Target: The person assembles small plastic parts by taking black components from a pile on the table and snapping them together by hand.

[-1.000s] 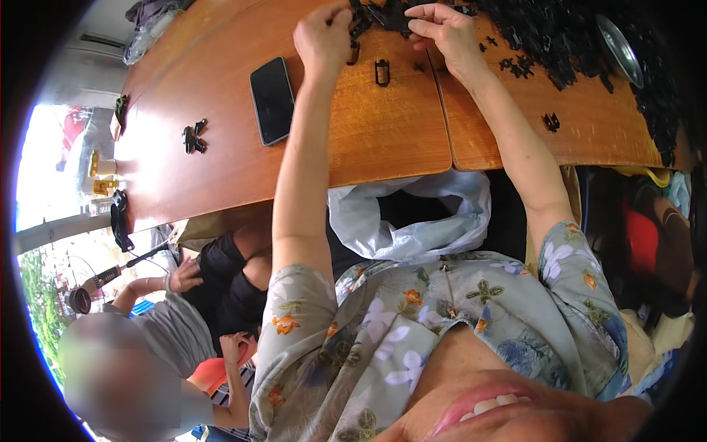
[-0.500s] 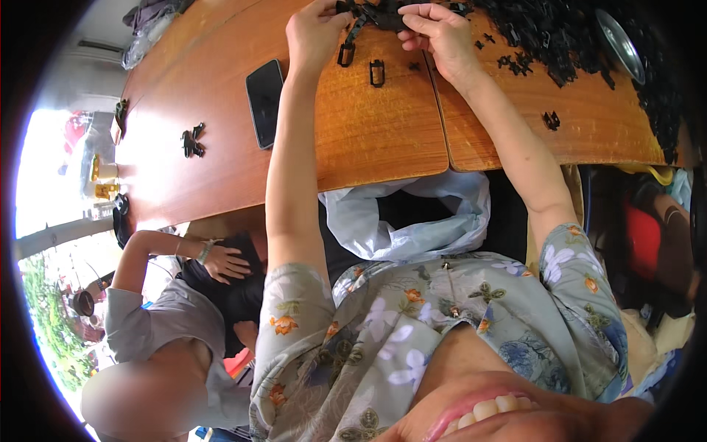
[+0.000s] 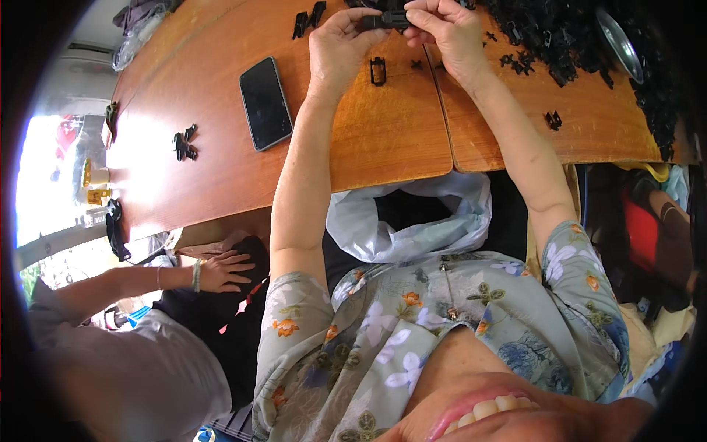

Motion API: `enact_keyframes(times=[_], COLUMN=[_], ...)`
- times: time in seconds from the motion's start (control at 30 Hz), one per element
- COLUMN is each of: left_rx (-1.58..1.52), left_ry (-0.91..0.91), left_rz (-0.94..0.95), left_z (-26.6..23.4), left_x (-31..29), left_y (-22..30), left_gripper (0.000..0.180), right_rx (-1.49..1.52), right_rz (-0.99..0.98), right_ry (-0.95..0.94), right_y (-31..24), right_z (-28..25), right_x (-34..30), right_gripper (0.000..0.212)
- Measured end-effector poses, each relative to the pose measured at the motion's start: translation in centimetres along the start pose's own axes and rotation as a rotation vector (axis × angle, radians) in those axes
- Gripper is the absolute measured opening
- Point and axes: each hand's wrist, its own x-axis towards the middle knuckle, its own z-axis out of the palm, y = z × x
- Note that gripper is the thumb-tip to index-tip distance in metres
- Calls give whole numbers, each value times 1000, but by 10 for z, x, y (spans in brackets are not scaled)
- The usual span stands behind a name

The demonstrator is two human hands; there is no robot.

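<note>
Near the top of the view, my left hand [image 3: 343, 48] pinches a black plastic part [image 3: 395, 19] from its left end. My right hand [image 3: 449, 37] grips the same part at the right end, thumb and fingers closed on it. The part's finer shape is partly covered by my fingers. Below it on the wooden table lies a black rectangular frame piece [image 3: 378, 71]. Two slim black pieces [image 3: 308, 20] rest beyond my left hand. Small black cross-shaped pieces [image 3: 518, 62] lie to the right of my right hand.
A large heap of black plastic parts [image 3: 563, 44] covers the far right, with a metal dish [image 3: 619, 46] on it. A phone [image 3: 266, 103] lies left of my forearm. A white plastic bag [image 3: 357, 228] hangs at the table edge. Another person [image 3: 158, 346] sits at left.
Both hands have drawn closer together around the black part and slightly nearer me. Pieces by my left hand now lie farther left. The other person has shifted left and nearer.
</note>
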Motion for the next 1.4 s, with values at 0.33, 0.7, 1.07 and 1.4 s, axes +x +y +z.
enact_keyframes(times=[0.33, 0.7, 1.07, 1.4], left_rx=[-149, -70, -490, -502], left_ry=[-2, 86, 138, 205], left_rz=[-17, -87, -146, -181], left_z=[0, 3, -11, -29], left_x=[-2, -5, 9, 11], left_y=[-1, 4, 4, -15], left_gripper=[33, 32, 24, 20], right_rx=[-28, -484, -402, -1254], right_rz=[-1, -350, -172, -380], right_ry=[42, -49, -208, -390], right_y=[-4, -12, -8, 2], right_z=[8, 7, -8, -22], right_x=[-5, 0, 11, 13], right_gripper=[6, 28, 21, 17])
